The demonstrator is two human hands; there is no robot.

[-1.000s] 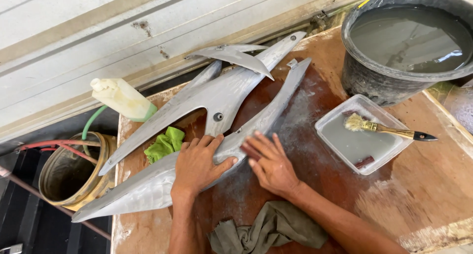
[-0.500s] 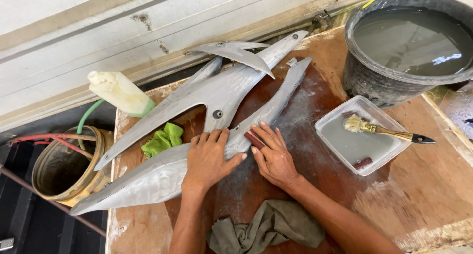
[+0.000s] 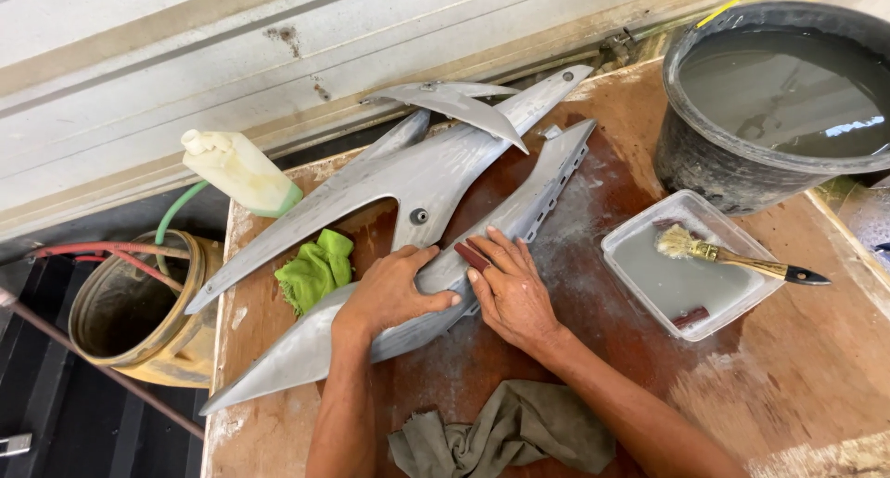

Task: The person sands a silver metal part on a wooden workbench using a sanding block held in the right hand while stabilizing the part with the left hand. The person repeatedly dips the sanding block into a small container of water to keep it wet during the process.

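A long pointed grey panel [image 3: 287, 362] lies slantwise on the wooden table [image 3: 816, 367]. My left hand [image 3: 394, 291] lies over its middle, fingers curled over the upper edge, holding it down. Right beside it, my right hand [image 3: 512, 293] presses a small dark red sanding piece [image 3: 471, 255] flat against the same panel with its fingertips. A second, forked grey panel [image 3: 408, 177] lies just behind, with a smaller curved grey piece [image 3: 454, 102] resting on top of it.
A crumpled green cloth [image 3: 315, 269] lies between the panels. A clear tray [image 3: 640, 232] of cloudy water holds a brush [image 3: 732, 257]. A black bucket [image 3: 691, 158] of water stands at the back right. There is a white bottle [image 3: 241, 172], a grey rag [image 3: 510, 432], and a yellowish pail [image 3: 139, 330] off the table's left edge.
My right hand has slid a little up the panel toward my left hand, its fingers now closer together over the sanding piece. My left hand stays on the panel.
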